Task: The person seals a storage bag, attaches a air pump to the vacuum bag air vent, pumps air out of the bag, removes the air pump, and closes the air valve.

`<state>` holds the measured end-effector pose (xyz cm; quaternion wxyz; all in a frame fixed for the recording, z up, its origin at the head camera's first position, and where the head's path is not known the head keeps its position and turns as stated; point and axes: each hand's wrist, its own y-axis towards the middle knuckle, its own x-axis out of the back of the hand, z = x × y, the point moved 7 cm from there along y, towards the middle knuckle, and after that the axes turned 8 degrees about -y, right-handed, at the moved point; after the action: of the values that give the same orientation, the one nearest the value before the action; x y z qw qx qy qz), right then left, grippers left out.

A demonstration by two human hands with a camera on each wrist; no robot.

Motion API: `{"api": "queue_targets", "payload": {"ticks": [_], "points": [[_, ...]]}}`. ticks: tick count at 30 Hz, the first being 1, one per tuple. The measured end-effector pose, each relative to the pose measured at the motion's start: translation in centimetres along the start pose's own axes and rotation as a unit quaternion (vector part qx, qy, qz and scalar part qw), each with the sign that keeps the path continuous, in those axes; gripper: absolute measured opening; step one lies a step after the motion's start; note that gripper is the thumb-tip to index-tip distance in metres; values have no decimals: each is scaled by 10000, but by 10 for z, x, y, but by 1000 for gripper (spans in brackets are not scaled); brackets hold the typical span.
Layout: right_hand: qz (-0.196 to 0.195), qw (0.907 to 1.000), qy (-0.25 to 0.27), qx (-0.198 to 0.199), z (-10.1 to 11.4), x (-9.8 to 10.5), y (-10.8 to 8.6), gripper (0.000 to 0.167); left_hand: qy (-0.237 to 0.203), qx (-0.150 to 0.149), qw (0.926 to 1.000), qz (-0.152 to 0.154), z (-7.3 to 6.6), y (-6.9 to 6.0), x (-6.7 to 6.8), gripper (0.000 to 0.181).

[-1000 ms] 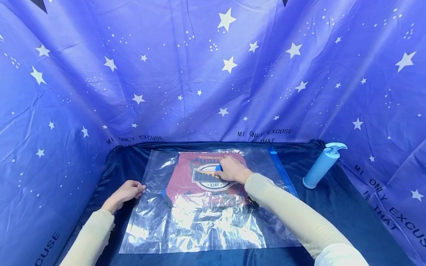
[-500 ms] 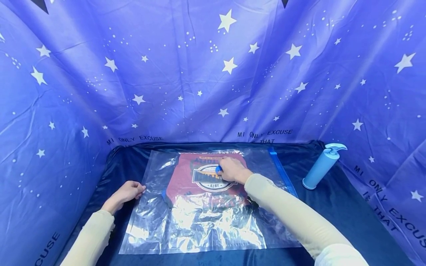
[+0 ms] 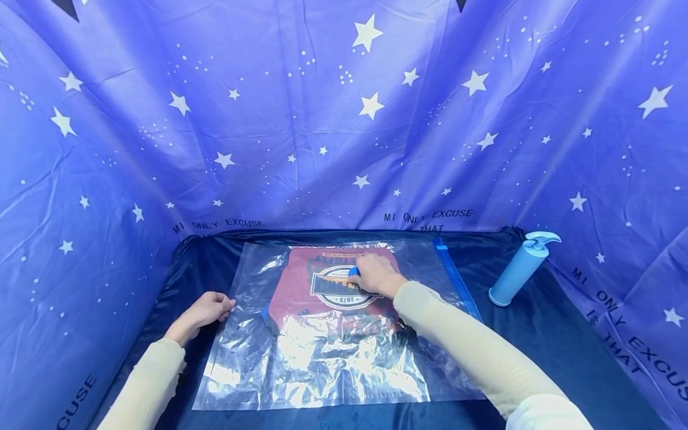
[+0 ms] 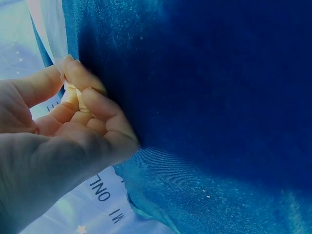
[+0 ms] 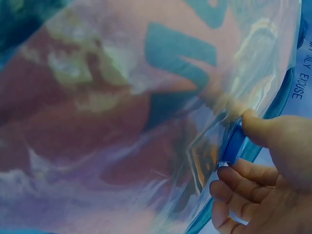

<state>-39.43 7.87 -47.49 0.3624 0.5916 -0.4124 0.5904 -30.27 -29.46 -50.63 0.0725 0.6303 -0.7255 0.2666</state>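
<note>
A clear plastic storage bag (image 3: 231,358) lies flat with a folded red garment (image 3: 290,286) inside; a round printed emblem shows through. My left hand (image 3: 204,309) pinches the bag's left edge between thumb and index finger, seen closely in the left wrist view, its other fingers curled. Over the garment, my right hand (image 3: 378,273) holds a round blue valve cap (image 5: 235,145) on the bag between thumb and fingers. The right wrist view shows the film creased and lifted around that cap. Whether the cap is loose from its seat, I cannot tell.
A light blue hand pump (image 3: 517,270) stands tilted to the right of the bag. Along the bag's right side runs a blue zip strip (image 3: 457,278). Dark blue cloth (image 3: 564,358) covers the table, and a purple star-patterned curtain (image 3: 322,119) surrounds it.
My right hand's fingers have turned slightly around the blue cap, showing more and then less of it. The left hand, the bag and the pump stay in place.
</note>
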Motion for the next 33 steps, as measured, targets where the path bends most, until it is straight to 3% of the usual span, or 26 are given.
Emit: {"api": "queue_targets", "payload": {"ticks": [9,19,23,33], "points": [[-104,9993,246,274,4,3,-2,31,-31,-1,10000,21,1,1,-1,37],[-113,9997,173,-105,0,5,-6,54,-62,-48,10000,6,-2,0,0,36],[-100,9997,113,-186,1,4,-8,51,-16,-26,10000,13,-1,1,0,37],[-144,9994,284,92,3,4,-5,27,-56,-61,10000,-1,2,1,-1,38]]}}
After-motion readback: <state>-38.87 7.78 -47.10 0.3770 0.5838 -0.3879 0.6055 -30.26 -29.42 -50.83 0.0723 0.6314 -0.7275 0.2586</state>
